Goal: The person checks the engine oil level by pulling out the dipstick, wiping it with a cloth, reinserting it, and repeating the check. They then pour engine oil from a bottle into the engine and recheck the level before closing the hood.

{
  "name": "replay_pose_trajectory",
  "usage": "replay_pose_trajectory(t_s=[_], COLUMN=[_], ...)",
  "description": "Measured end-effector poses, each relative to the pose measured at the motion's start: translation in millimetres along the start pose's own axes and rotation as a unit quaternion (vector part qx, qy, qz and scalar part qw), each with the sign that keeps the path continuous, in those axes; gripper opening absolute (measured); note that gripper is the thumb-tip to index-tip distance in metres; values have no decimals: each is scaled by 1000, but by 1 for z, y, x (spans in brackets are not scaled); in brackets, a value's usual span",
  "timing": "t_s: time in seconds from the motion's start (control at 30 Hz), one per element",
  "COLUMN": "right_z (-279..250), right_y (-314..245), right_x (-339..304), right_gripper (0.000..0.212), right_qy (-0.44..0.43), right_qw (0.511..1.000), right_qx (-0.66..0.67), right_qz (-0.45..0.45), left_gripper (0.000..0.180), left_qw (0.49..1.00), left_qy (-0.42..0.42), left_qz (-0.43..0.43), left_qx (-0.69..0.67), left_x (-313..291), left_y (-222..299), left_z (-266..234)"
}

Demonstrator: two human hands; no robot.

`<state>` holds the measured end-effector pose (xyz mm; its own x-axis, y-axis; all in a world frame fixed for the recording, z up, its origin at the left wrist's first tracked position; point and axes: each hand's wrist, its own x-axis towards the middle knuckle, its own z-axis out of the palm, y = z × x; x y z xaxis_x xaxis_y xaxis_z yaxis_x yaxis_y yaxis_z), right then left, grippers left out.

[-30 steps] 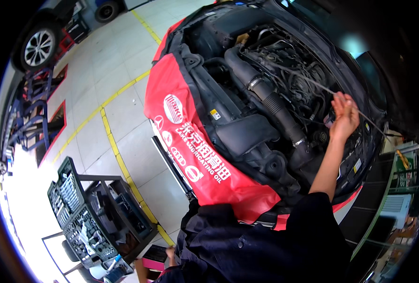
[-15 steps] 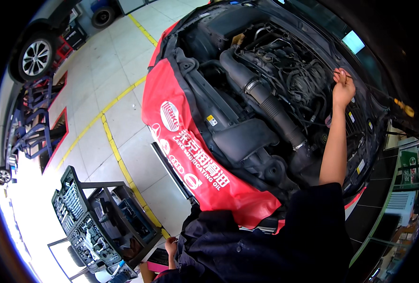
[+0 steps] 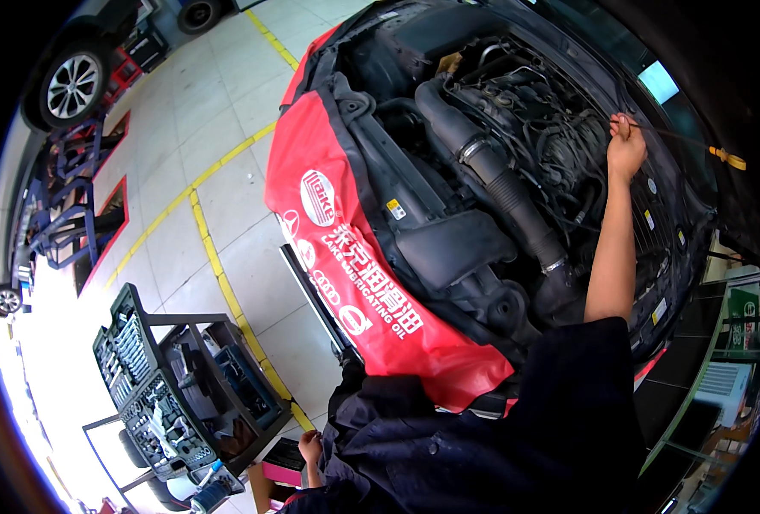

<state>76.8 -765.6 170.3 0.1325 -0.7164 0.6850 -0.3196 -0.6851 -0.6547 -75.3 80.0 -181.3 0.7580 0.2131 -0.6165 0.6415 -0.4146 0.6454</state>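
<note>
My right hand (image 3: 626, 150) is raised over the far right part of the engine bay, its fingers pinched on the thin dark rod of a dipstick (image 3: 727, 158). The rod runs right from the fingertips to a yellow handle. Under and left of this hand lies the engine (image 3: 551, 128) with its hoses and wiring. Low in the view, by the dark sleeve and away from the car, my left hand (image 3: 310, 446) has curled fingers; anything inside them is hidden.
A red fender cover (image 3: 311, 154) drapes over the car's front edge. At the lower left stands a black cart (image 3: 251, 377) beside an open tool case (image 3: 153, 385) of sockets and wrenches. Another car's wheel (image 3: 74, 86) shows at upper left, above a blue lift frame (image 3: 76, 193).
The view has shifted a little. My right hand stays pinched above the engine, while the dipstick's yellow handle sits higher and its rod shows more clearly. My left hand looks nearly unchanged.
</note>
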Motion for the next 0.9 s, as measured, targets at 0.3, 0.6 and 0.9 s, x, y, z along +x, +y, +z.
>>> replay_pose_trajectory(t_s=[0.3,0.6,0.9], right_z=[-1,-2,3], right_y=[3,2,9], right_x=[23,24,28], right_gripper=[22,20,21], right_qy=[8,0,-19], right_qw=[999,999,999], right_qx=[16,49,27], right_qz=[-32,-6,-4], left_gripper=[19,19,19], left_qw=[999,996,997], left_qy=[-10,-13,-1], left_qz=[-10,1,-18], left_qx=[40,85,72], left_x=[-6,-4,-7], left_y=[17,14,17], left_z=[2,-1,2])
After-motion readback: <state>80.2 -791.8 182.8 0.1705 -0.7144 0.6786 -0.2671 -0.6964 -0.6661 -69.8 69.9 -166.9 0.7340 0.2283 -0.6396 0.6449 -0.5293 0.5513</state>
